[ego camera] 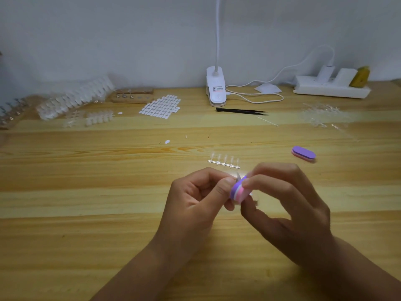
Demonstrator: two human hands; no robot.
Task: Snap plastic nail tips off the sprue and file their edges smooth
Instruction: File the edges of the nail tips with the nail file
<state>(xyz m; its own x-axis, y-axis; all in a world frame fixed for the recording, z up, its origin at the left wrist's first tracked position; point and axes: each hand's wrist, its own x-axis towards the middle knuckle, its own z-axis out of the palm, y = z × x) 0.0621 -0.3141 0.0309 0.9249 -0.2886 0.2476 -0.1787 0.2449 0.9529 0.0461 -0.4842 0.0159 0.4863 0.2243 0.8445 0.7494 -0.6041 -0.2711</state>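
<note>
At table centre, the left hand (195,192) pinches a clear plastic nail tip (238,176) steady for the purple-and-pink foam file block (238,190) gripped by the right hand (288,203); the clear plastic sprue strip (224,162) lies just beyond at twelve o'clock.

A white clip lamp (216,88) stands far back on the wooden table (86,213), black tweezers (240,111) just before it. A power strip (332,90) lies farther right.

A small nail-craft work desk: a pale wooden tabletop (86,192) against a plain white wall (108,40), a clip-on lamp (216,88) and power strip (329,90) along the far edge, black tweezers (240,111), a sheet of adhesive tabs (160,107), and packed nail tips (73,98) far left.
</note>
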